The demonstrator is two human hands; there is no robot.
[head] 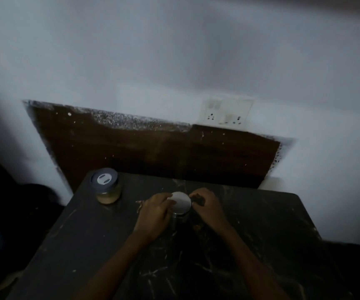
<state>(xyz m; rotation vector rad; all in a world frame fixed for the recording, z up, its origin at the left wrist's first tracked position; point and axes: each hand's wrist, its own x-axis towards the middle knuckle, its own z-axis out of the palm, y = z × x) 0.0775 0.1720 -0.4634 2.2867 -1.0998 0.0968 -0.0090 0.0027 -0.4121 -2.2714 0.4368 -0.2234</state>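
**A:** Where are the hands?

**B:** Both are at the middle of a dark, veined worktop (261,234). The left hand (155,211) curls round the top of a small steel tin (178,219), with its fingertips on the rim of the pale round lid (181,202). The right hand (207,205) sits just beside the lid's right edge. Its fingers are bunched, pinching a small dark thing (198,201) that is too dim and blurred to name.

**A:** Is the tin open?

**B:** No. The lid lies flat on the tin, which stands upright between the two hands. By my reading the work is at an early point: the tin is steadied, but the lid is not lifted and nothing inside shows. I cannot tell whether the lid is tight or only resting there.

**A:** What else is around?

**B:** A glass jar (108,188) with a grey lid stands at the worktop's far left corner, well apart from the hands. Behind it, a brown panel (153,152) and a socket plate (226,112) are on a pale wall.
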